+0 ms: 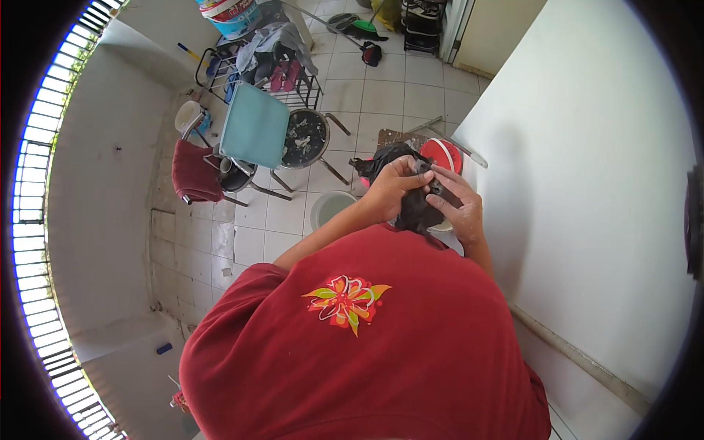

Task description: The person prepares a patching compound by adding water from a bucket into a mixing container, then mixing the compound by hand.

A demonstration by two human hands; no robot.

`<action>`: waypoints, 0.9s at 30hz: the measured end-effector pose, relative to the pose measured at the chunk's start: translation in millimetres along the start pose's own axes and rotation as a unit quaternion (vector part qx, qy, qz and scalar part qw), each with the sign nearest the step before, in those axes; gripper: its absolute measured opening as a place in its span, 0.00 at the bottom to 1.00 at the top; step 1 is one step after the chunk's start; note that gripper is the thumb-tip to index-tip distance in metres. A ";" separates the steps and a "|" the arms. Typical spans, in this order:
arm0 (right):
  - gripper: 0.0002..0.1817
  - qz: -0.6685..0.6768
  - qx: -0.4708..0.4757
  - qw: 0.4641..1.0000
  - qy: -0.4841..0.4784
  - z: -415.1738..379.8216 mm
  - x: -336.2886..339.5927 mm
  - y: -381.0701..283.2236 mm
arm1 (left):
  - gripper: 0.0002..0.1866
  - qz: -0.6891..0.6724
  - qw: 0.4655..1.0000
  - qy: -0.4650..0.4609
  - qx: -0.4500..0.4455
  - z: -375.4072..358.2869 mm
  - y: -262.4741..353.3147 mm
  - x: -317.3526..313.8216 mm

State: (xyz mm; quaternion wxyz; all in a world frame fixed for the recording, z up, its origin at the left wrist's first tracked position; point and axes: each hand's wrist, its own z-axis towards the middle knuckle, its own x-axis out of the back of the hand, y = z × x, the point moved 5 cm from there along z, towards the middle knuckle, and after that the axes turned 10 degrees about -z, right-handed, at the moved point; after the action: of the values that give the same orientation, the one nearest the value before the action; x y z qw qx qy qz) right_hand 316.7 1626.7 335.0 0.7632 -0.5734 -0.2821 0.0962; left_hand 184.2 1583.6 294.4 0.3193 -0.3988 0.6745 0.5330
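Observation:
A crumpled black plastic bag (416, 211) hangs in front of my chest, between both hands. My left hand (392, 192) is closed on its upper part, thumb pressed against a bunched or knotted bit. On the other side, the fingers of my right hand (463, 210) pinch the same gathered plastic, and pale powdery marks show on that hand. What the bag contains, if anything, is hidden. Just beyond it, a red and white round container (444, 155) stands on the floor, partly covered by the bag and my hands.
A pale bucket (334, 208) sits on the tiles to the left. Further left are a stool (304, 139) and a light blue chair (254, 125). A metal rack (308, 92) with clothes stands behind them. A white wall (587, 169) rises close on the right.

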 end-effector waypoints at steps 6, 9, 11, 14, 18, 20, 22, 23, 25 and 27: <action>0.07 0.130 -0.087 0.987 0.035 -1.8 -12.7 30.1 | 0.08 0.183 0.982 -0.022 -0.049 -7.3 11.4 -15.9; 0.09 0.147 -0.139 0.979 0.041 -7.5 -20.7 38.9 | 0.11 0.639 0.689 -0.209 -0.271 -20.6 28.6 -51.8; 0.09 0.178 -0.198 0.964 -0.006 -12.9 -26.4 52.0 | 0.10 0.663 0.687 -0.203 -0.217 -22.8 21.8 -40.6; 0.08 0.223 -0.249 0.942 -0.030 -23.7 -27.5 64.7 | 0.10 0.679 0.680 -0.207 -0.182 -32.2 6.1 -27.5; 0.09 0.177 -0.315 0.929 -0.076 -38.4 -32.1 66.2 | 0.13 0.622 0.726 -0.134 -0.263 -36.3 -9.2 -14.1; 0.14 0.157 -0.301 0.936 -0.096 -42.1 -42.3 60.5 | 0.11 0.573 0.765 0.045 -0.290 -37.5 4.0 -0.4; 0.15 0.140 -0.279 0.940 -0.140 -50.3 -53.3 62.2 | 0.12 0.544 0.795 0.096 -0.250 -39.0 -2.5 18.8; 0.17 0.128 -0.258 0.941 -0.179 -54.5 -58.8 62.2 | 0.13 0.546 0.809 0.104 -0.193 -40.2 -13.7 31.9; 0.17 0.048 -0.303 0.928 -0.213 -53.6 -61.3 64.3 | 0.16 0.524 0.840 0.093 -0.100 -44.2 -25.7 44.7; 0.15 -0.027 -0.344 0.910 -0.229 -59.8 -67.2 73.2 | 0.17 0.515 0.846 0.110 -0.078 -49.3 -30.8 57.4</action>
State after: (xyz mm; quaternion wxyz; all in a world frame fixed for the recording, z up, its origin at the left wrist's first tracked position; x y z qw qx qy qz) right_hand 306.7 1569.8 234.5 0.4352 -0.7550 -0.4800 0.1012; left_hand 183.5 1520.8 242.2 -0.1094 -0.0733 0.7698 0.6245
